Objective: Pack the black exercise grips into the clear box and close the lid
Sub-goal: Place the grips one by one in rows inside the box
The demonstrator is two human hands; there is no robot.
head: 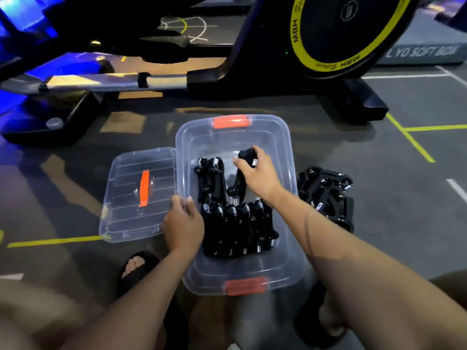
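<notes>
Right hand (257,176) closed on a hand grip (246,157) above the clear box (288,157); best laid beside the packed row (237,228); left hand (183,223), fingers loosely curled, steadying the rim; loose pile (326,198) waiting outside; lid (131,213) off

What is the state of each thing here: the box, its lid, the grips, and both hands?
clear box: open, on the floor, partly filled.
lid: off, lying flat left of the box.
grips in box: packed in a row at the near end, a few more behind.
held grip: in the right hand, above the box's far half.
loose grips: piled on the floor right of the box.
left hand: resting on the box's left rim.
right hand: closed on a grip.
</notes>
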